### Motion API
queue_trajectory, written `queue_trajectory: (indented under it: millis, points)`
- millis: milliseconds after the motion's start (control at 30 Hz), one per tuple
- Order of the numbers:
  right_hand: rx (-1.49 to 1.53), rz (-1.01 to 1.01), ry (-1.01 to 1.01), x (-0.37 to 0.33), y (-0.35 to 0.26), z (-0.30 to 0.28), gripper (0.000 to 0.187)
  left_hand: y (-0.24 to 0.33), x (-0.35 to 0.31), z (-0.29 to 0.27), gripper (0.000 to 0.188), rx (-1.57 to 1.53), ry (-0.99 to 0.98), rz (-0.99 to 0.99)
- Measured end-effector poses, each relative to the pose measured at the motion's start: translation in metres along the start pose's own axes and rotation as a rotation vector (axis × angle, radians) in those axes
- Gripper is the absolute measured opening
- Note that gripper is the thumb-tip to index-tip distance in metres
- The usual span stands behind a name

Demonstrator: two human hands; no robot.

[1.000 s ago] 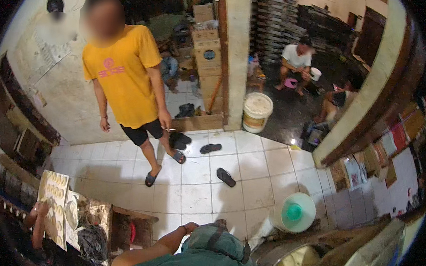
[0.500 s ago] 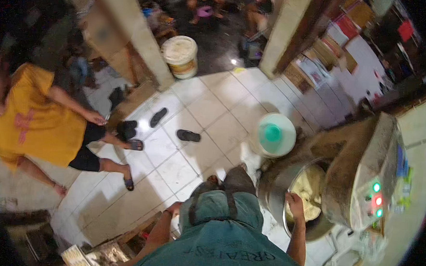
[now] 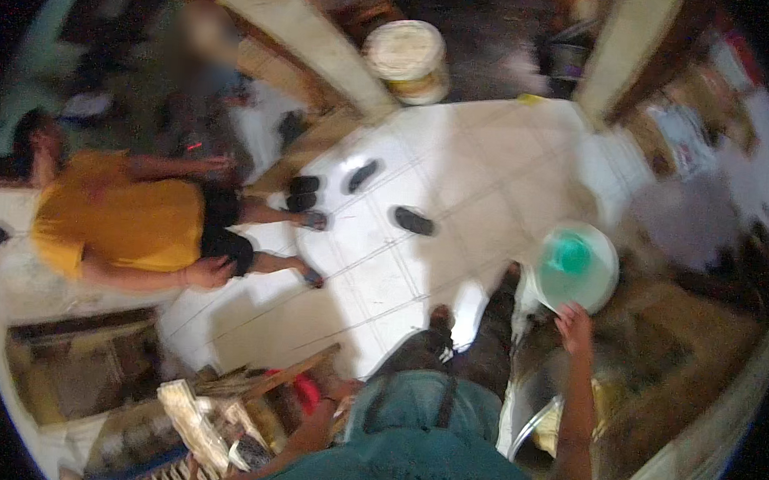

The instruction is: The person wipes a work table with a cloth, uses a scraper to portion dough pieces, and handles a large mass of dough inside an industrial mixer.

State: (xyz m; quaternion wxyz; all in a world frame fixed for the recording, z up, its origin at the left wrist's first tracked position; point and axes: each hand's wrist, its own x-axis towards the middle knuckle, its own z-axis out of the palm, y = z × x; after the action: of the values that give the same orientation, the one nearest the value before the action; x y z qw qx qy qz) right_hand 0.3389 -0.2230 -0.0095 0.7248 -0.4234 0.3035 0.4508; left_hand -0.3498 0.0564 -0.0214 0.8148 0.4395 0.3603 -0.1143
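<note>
My right hand is at the near rim of a whitish bucket on the floor, its fingers stretched out. Blur hides whether they touch the rim. A green round container sits inside the bucket. Below my right forearm is the metal bowl of a large mixing machine, with pale dough in it; the forearm covers part of it. Beside my left hip hangs my left hand, smeared by motion, near a red thing among wooden pieces.
A person in a yellow shirt stands at the left. Loose black slippers lie on the white tiles. A lidded white bucket stands by a pillar. The brown machine body fills the right side.
My right hand has left the mixing bowl's rim and moved forward to the bucket. My view has shifted, so the scene sits differently. The person in yellow has moved their arms.
</note>
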Motion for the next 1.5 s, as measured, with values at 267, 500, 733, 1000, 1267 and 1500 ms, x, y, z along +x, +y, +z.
queue_trajectory:
  millis: [267, 500, 733, 1000, 1267, 1500]
  points:
    - [-0.118, 0.073, 0.542, 0.237, 0.008, -0.177, 0.043, 0.1, 0.01, 0.195, 0.037, 0.602, 0.447, -0.702]
    - [-0.001, 0.289, 0.523, 0.357, 0.08, -0.317, 0.039, 0.14, 0.031, 0.229, 0.037, 0.59, 0.571, -0.894]
    - [0.077, 0.271, 0.473, 0.384, 0.09, -0.294, 0.059, 0.139, 0.037, 0.253, 0.036, 0.556, 0.64, -0.958]
    - [0.283, 0.215, 0.351, 0.379, 0.09, -0.253, 0.059, 0.127, 0.038, 0.272, 0.036, 0.518, 0.678, -0.978]
    - [0.463, 0.055, -0.515, 0.358, 0.049, -0.236, 0.035, 0.112, 0.047, 0.264, 0.035, 0.498, 0.664, -0.934]
    - [0.413, -0.144, -0.126, 0.297, 0.018, -0.151, 0.035, 0.101, 0.052, 0.237, 0.035, 0.493, 0.625, -0.833]
